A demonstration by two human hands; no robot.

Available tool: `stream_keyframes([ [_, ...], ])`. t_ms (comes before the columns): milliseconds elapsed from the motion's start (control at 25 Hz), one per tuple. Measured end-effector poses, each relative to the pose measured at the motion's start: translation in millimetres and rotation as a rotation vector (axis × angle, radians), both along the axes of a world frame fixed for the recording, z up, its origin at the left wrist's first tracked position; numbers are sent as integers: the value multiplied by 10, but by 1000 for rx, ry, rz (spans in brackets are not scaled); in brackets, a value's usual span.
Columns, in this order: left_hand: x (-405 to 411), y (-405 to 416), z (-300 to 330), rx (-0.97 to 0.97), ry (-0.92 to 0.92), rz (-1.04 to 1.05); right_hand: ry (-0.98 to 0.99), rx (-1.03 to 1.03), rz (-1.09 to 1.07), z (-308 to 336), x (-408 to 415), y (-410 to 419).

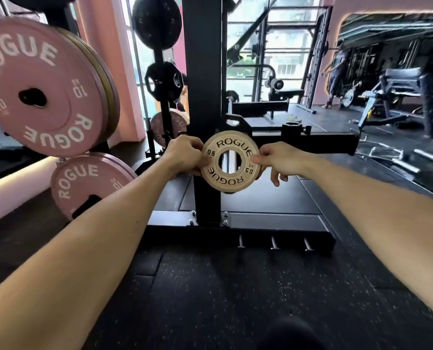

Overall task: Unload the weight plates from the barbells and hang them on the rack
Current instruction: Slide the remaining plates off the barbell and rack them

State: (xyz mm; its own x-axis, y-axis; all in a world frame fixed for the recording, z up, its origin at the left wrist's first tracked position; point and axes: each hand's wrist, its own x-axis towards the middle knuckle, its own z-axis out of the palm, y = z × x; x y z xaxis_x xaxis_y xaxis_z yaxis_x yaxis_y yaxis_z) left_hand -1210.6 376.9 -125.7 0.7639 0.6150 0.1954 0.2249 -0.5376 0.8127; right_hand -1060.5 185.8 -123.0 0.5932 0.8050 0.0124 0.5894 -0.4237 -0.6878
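A small tan weight plate (229,183) marked ROGUE and 05 is held upright in front of the black rack upright (202,72). My left hand (185,154) pinches its left rim and my right hand (277,162) pinches its right rim. Through the plate's centre hole a silver bar or peg (229,161) shows. Pink ROGUE 10 kg plates (41,87) hang on rack pegs at the left, with another pink plate (84,183) below them. Black plates (156,21) hang higher on a post behind.
The rack's black base (235,223) with short silver pegs (273,242) lies on the dark rubber floor. A black collar (292,127) sits on the horizontal beam (311,145). Benches and machines (397,97) stand at the right, where a person (336,72) is seen. Bars (407,162) lie on the floor.
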Motion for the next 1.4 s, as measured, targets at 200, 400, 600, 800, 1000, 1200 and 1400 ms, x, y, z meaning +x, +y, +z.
stream_keyframes([
  [200, -15, -4, -347, -31, 48, 1, 39, -38, -5, -366, -54, -9],
  [400, 85, -5, -554, 7, 56, 10, 21, -46, -9, -579, 34, 31],
  [600, 157, 87, -703, 140, 26, 15, -7, 0, 46, -646, 126, 73],
  [800, 122, 109, -832, 423, -13, 23, -87, 21, 79, -666, 82, 35],
  [1000, 209, 129, -841, 481, -50, 49, -238, 38, -17, -784, 156, 139],
  [1200, 427, 195, -745, 478, 60, 82, -198, -12, -60, -729, 319, 302],
  [1400, 786, 378, -755, 543, 93, 132, -387, -164, -130, -668, 587, 549],
])
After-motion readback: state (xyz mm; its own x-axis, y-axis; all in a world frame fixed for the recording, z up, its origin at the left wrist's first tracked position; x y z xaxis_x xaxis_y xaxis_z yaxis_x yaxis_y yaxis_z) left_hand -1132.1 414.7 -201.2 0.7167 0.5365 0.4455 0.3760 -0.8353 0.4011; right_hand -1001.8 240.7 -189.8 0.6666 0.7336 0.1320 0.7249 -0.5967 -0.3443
